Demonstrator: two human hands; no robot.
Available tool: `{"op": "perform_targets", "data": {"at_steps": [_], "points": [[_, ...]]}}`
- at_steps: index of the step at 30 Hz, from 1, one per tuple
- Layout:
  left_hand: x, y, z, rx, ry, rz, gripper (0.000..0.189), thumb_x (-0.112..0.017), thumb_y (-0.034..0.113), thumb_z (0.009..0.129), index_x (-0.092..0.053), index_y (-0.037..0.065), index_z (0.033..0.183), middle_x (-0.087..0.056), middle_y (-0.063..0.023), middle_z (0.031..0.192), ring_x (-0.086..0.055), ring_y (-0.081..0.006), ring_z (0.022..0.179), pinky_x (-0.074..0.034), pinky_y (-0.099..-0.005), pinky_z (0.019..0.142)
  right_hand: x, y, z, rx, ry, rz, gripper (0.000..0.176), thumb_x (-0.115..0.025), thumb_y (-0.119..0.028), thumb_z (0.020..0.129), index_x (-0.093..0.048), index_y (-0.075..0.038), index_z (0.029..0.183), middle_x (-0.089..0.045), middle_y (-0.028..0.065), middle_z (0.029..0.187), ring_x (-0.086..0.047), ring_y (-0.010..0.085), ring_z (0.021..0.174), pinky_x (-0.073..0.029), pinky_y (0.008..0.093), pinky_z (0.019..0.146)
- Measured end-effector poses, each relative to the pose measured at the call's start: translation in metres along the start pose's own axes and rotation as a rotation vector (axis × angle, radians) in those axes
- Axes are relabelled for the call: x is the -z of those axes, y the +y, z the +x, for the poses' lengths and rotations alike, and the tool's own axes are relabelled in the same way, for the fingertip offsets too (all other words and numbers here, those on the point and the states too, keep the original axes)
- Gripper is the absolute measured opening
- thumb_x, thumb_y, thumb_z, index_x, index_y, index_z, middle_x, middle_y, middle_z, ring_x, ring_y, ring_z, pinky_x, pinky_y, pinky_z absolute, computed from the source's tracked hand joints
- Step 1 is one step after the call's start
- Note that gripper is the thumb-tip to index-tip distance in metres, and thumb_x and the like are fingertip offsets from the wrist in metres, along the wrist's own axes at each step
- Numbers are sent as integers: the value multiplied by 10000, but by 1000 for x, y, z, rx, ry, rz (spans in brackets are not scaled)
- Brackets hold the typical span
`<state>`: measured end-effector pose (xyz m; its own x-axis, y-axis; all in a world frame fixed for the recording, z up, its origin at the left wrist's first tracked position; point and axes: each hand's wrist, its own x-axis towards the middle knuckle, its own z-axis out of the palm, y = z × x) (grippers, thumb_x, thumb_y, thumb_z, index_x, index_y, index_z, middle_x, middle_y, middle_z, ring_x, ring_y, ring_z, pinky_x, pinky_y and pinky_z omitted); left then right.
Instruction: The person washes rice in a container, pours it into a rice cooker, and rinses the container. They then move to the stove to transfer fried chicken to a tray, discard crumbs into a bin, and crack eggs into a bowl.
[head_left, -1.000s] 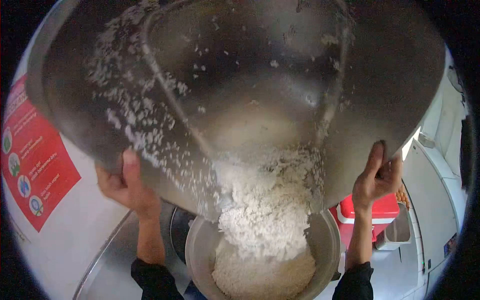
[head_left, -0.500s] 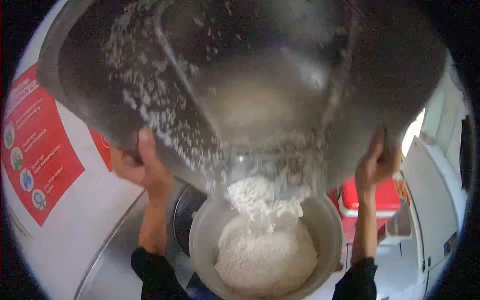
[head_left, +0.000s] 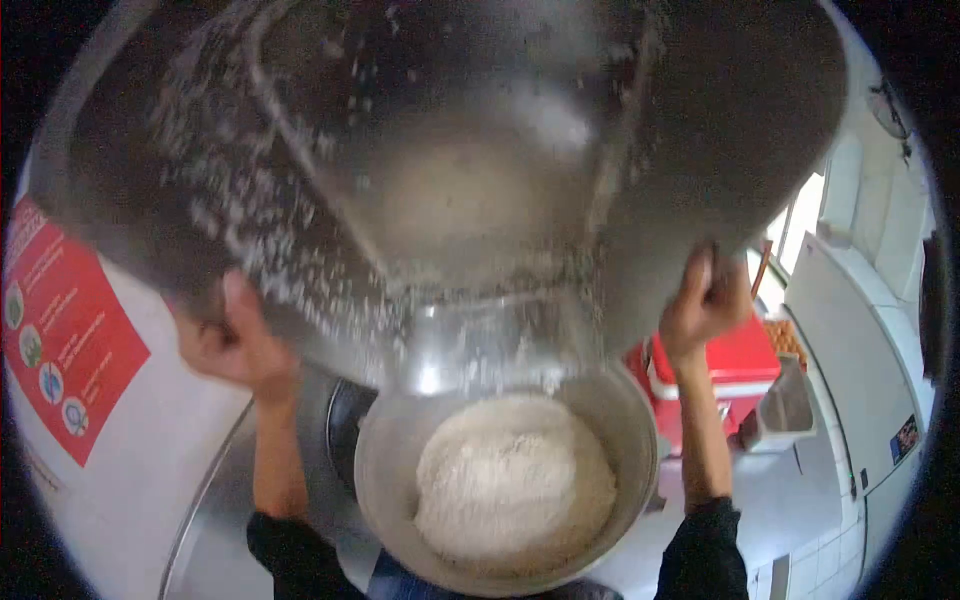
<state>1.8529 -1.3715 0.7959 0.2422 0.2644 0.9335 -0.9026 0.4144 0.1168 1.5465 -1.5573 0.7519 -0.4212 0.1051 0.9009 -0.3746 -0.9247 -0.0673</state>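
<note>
Both hands hold a large dark metal pan [head_left: 680, 130] tilted over a round bowl [head_left: 372, 480]. White bits cling to the pan's inside, mostly on its left part. My left hand [head_left: 235, 340] is closed on the pan's left edge, thumb on the inner face. My right hand [head_left: 705, 305] grips the right edge in the same way. A shiny, narrow lip [head_left: 490, 345] of the pan hangs over the bowl's far rim. In the bowl lies a heap of white, flour-like powder [head_left: 510, 480].
The bowl stands at a metal counter [head_left: 225, 510]. A red cooler box with a white band [head_left: 715, 360] and a grey bin [head_left: 780, 410] are at right. White cabinets [head_left: 850, 330] line the right side. A red poster [head_left: 70, 340] hangs on the left wall.
The white powder that was sliding off the pan's lip has dropped into the bowl, and the lip is now nearly bare. Pan, hands and bowl appear shifted left in view.
</note>
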Motion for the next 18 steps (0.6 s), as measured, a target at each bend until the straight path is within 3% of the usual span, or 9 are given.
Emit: {"op": "perform_targets", "data": {"at_steps": [1, 4, 6, 7, 10, 12, 14, 15, 18], "points": [[12, 6, -12, 15, -44, 22, 200, -591, 96, 866, -555, -45, 1004, -623, -105, 879, -575, -125, 758, -462, -267, 703, 0, -4, -2, -178, -49, 67, 182, -547, -79, 923, -525, -16, 754, -486, -17, 648, -394, 31, 576, -305, 207, 510], [-27, 30, 0, -67, 145, -202, 148, -582, 91, 873, -553, -34, 947, -599, -65, 813, -515, -88, 679, -420, -232, 628, 7, 8, -7, -156, 63, 194, 137, -593, -112, 887, -627, 0, 956, -564, 1, 677, -452, 54, 569, -345, 225, 508], [-23, 21, -5, -110, -26, -34, 153, -602, 111, 866, -547, -23, 914, -570, -24, 738, -460, -76, 613, -378, -224, 563, 21, 5, -30, -203, -44, -4, 141, -592, -111, 887, -640, 2, 958, -547, -20, 646, -427, 45, 546, -340, 212, 509], [-10, 23, -11, -28, -96, 35, 233, -605, 148, 881, -575, -18, 1042, -612, -62, 925, -513, -108, 753, -421, -242, 678, 25, 0, -32, -251, -47, 13, 136, -595, -114, 886, -642, 1, 942, -534, -31, 633, -409, 39, 535, -327, 206, 503], [-2, 25, -29, -107, 3, 137, 229, -607, 133, 872, -580, -19, 1042, -624, -69, 928, -535, -111, 762, -440, -244, 675, 10, 18, 4, -188, 46, 83, 124, -600, -117, 886, -637, -1, 905, -521, -43, 625, -383, 32, 528, -305, 201, 495], [1, 37, -38, 42, -99, 81, 243, -623, 149, 848, -601, -23, 1017, -640, -75, 930, -567, -123, 772, -464, -253, 675, 25, 10, -15, -267, -24, 70, 120, -602, -117, 887, -624, -2, 861, -521, -41, 633, -370, 28, 537, -288, 203, 489], [-13, 47, -26, -28, -33, -216, 281, -622, 158, 823, -604, -32, 1030, -648, -84, 945, -587, -134, 786, -479, -267, 694, 30, 9, -13, -185, 76, 149, 101, -594, -91, 891, -629, 3, 876, -531, -34, 641, -375, 41, 553, -291, 205, 500], [-3, 35, -27, -40, -66, 20, 288, -604, 160, 816, -604, -36, 1027, -648, -92, 946, -587, -138, 796, -475, -269, 717, 27, 15, -8, -178, 72, 101, 102, -595, -92, 892, -627, 4, 875, -533, -31, 639, -381, 44, 556, -297, 209, 501], [4, 30, -31, -73, -62, 109, 267, -598, 135, 817, -600, -36, 1022, -639, -78, 903, -571, -129, 762, -465, -260, 697, 43, -14, -28, -248, 44, 38, 114, -594, -98, 894, -620, 9, 868, -533, -24, 633, -389, 51, 558, -307, 219, 503]]}}
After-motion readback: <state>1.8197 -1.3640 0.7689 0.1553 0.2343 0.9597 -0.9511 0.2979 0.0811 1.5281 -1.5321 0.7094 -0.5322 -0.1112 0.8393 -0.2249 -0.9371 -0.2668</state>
